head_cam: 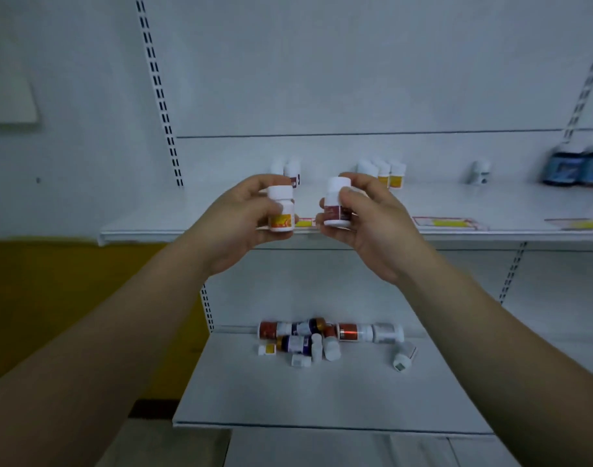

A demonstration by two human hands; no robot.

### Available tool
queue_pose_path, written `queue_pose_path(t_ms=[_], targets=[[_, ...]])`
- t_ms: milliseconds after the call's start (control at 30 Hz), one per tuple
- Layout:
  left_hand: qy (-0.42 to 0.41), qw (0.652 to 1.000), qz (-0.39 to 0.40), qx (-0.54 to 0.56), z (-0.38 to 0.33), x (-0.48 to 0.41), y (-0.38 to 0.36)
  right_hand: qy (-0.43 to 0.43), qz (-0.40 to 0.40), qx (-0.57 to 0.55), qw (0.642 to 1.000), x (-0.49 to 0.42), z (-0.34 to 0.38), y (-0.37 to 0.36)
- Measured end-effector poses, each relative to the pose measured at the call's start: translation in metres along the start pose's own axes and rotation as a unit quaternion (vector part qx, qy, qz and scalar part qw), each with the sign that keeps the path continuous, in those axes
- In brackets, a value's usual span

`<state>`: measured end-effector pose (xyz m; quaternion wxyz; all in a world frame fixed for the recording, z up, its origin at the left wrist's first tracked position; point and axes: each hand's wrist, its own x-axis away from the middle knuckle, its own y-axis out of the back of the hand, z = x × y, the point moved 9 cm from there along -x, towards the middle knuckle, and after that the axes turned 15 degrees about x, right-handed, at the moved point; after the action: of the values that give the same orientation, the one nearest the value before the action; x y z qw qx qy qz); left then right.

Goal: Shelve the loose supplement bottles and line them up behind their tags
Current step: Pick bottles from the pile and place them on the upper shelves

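At centre frame, the left hand (pixel 241 214) is gripping an orange-labelled bottle (pixel 281 209) while the right hand (pixel 365 214) is gripping a maroon-labelled bottle (pixel 337 203) (both upright), before the upper shelf (pixel 456 203); loose bottles (pixel 322 338) are lying below.

The orange-label bottle (pixel 281 210) in the left hand (pixel 236 230) is white with a white cap and an orange-and-yellow label. The maroon-label bottle (pixel 336 205) in the right hand (pixel 376 227) is white with a dark red band. The upper shelf (pixel 187 227) is white, and its tags (pixel 450 223) are yellow, edged red. The shelved bottles (pixel 395 175) carry yellow labels. The blurred packs (pixel 574 170) far right look blue. The loose pile (pixel 322 338) mixes red, navy and white.
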<state>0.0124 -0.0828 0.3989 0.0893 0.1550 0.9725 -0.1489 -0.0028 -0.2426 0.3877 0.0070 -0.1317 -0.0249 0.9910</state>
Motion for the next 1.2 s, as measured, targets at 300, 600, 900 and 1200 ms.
queue_pose_path(t_ms=[300, 600, 900, 1200], targets=[[-0.026, 0.936, -0.098, -0.336, 0.007, -0.097, 0.036, 0.031, 0.074, 0.457, 0.886, -0.117, -0.011, -0.009], [-0.036, 0.917, -0.113, -0.380, 0.016, -0.119, 0.052, 0.074, 0.083, 0.591, 0.799, -0.214, -0.042, -0.034], [-0.018, 0.901, -0.026, -0.432, 0.023, -0.132, 0.014, 0.079, 0.064, 0.668, 0.737, -0.187, -0.019, -0.002], [-0.044, 0.884, 0.096, -0.455, 0.063, -0.167, -0.107, -0.154, 0.049, 0.739, 0.654, -0.125, -0.035, 0.191]])
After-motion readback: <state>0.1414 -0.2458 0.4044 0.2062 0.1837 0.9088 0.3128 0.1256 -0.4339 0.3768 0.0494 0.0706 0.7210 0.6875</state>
